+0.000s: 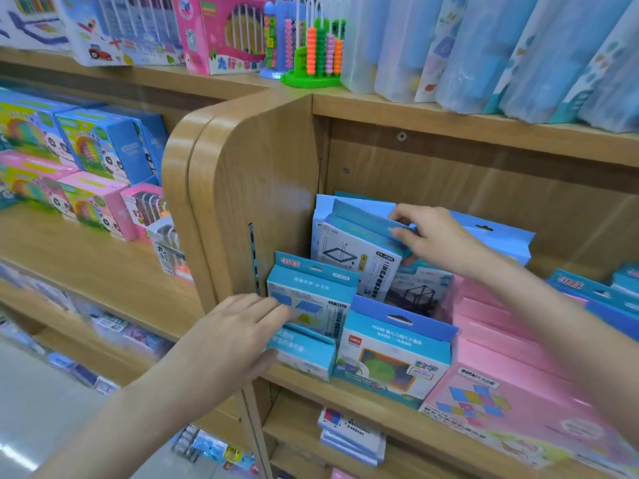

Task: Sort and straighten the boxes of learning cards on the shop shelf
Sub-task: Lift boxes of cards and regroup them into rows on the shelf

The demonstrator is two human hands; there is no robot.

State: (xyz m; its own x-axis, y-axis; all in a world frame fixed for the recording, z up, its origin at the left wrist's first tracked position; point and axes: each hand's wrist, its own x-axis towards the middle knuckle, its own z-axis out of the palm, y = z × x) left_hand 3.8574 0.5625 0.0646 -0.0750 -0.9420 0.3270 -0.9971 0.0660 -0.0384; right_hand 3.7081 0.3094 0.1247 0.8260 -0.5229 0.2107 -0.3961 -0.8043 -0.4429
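Blue boxes of learning cards stand packed on a wooden shelf (pixel 349 388). My right hand (pixel 432 236) grips the top edge of a tall white-and-blue box (pixel 352 250) at the back, which leans to the left. My left hand (pixel 238 333) lies with straight fingers against the front of a small blue box (pixel 311 299) at the shelf's left end. A small blue box (pixel 304 354) stands in front of it. A wider blue box (pixel 394 357) stands at the front. A row of pink boxes (pixel 501 375) fills the right.
A wooden side panel (pixel 242 188) bounds the shelf on the left. More blue boxes (pixel 594 295) stand at the far right. Abacus toys (pixel 318 46) and plastic-wrapped packs (pixel 501 50) sit on the shelf above. Pink and blue toy boxes (pixel 86 167) fill the left shelving.
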